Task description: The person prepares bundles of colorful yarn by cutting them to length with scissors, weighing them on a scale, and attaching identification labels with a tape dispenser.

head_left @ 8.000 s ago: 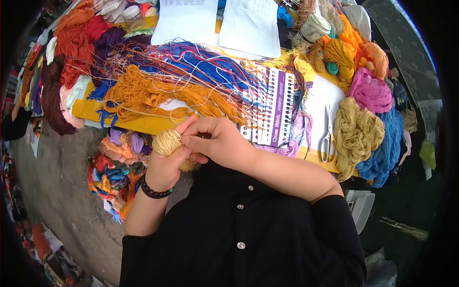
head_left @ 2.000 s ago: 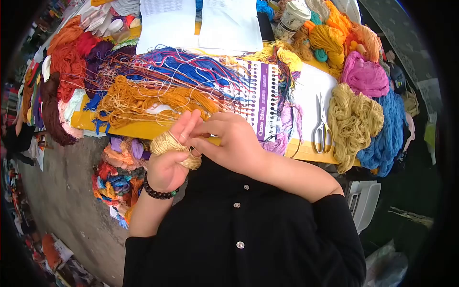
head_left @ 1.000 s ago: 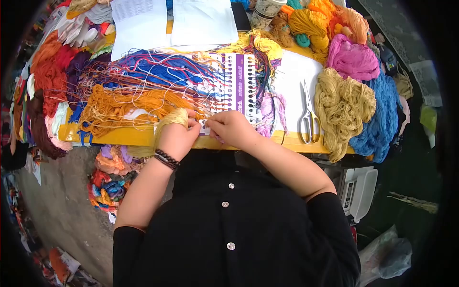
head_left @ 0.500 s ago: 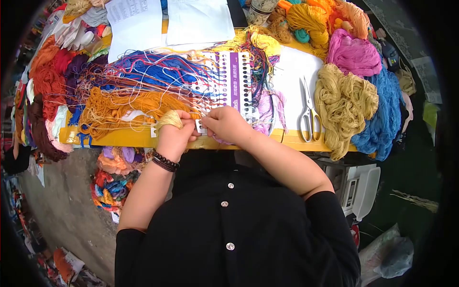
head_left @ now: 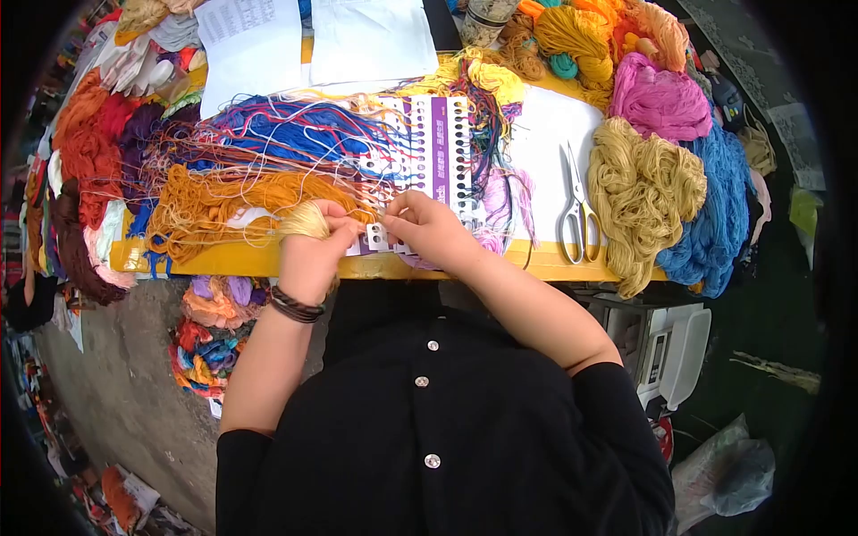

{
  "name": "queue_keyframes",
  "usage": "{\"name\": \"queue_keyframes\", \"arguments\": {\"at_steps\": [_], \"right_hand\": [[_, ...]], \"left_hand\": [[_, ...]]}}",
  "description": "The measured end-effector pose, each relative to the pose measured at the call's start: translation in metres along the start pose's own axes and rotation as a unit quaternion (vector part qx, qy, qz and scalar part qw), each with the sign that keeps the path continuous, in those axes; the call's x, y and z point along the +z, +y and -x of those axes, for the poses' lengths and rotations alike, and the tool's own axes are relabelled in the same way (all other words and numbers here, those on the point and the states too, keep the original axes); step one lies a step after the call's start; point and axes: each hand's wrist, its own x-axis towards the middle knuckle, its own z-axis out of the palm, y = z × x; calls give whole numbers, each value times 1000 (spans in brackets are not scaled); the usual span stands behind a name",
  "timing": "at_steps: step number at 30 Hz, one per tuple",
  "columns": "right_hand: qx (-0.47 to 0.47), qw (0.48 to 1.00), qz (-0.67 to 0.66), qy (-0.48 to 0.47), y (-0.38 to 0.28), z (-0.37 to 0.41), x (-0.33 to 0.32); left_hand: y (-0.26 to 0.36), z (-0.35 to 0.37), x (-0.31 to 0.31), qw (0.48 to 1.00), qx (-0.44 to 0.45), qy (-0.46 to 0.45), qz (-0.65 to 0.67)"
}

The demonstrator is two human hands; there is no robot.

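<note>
My left hand [head_left: 313, 259] is closed around a bundle of pale yellow thread [head_left: 305, 221], with its thumb and index finger pinched together toward the card. Close to its right, my right hand [head_left: 427, 230] has its fingers curled in a pinch at the lower left edge of a punched thread card [head_left: 376, 236]. Whatever lies between those right fingertips is too small to make out. The card has holes along its edges and a purple printed strip [head_left: 439, 147]. Orange thread [head_left: 241, 207] and blue thread [head_left: 286, 129] trail leftward from its holes.
Scissors [head_left: 576, 214] lie on white paper right of the card. Beige [head_left: 643, 201], blue [head_left: 719, 214] and pink [head_left: 661, 98] yarn heaps cover the right side. Papers [head_left: 371, 40] and a jar [head_left: 487, 20] stand at the back. Red yarn [head_left: 89, 143] hangs at left.
My left hand has shifted slightly left and turned, showing more of the pale yellow bundle. The right fingers have lifted and curled a little at the card's edge.
</note>
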Motion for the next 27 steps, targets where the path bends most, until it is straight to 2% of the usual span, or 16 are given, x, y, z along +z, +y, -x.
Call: {"name": "queue_keyframes", "arguments": {"at_steps": [1, 3, 5, 6, 8, 9, 10, 11, 14, 16, 19, 21, 22, 23, 26, 27], "right_hand": [[-19, 1000, -13, 0, -1, 2, 0], [-39, 999, -26, 0, -6, 4, 0], [41, 991, -118, -41, -16, 7, -5], [40, 992, -116, -41, -20, 10, -8], [72, 965, -247, -46, -24, 14, -12], [72, 964, -249, -61, -20, 12, -13], [73, 963, -251, -60, -16, 11, -11], [55, 980, -177, -68, -13, 8, -8], [37, 993, -65, -91, -2, -1, -5], [25, 995, -21, -93, -2, 1, -4], [30, 993, -44, -106, 0, 0, -5], [41, 993, -41, -99, -2, 1, -4], [50, 994, -38, -91, -4, 1, -4], [47, 994, -37, -90, -6, -1, -5], [-61, 990, 124, 13, -35, -7, -17], [-159, 971, 143, 105, -33, -15, -22]], "left_hand": [[11, 4, 2, 980, -79, -9, 182], [13, 2, 3, 964, -92, -34, 247], [14, 0, 9, 973, -128, -50, 186], [10, -2, 13, 984, -134, -70, 97], [4, 4, 19, 989, -50, -134, 28], [-1, 4, 16, 987, 20, -159, -24], [-2, 5, 9, 991, 53, -112, -42], [-2, 4, 0, 992, 88, -64, -62], [30, 3, -39, 983, -81, 61, 151], [40, 4, -81, 980, -53, 40, 185], [50, 4, -166, 932, 97, -61, 344], [66, 7, -183, 920, 159, 72, 350], [80, 9, -176, 923, 171, 237, 252], [73, 5, -190, 927, 123, 265, 237], [46, 15, -169, 948, 37, 195, 249], [38, 20, -157, 961, 8, 135, 240]]}}
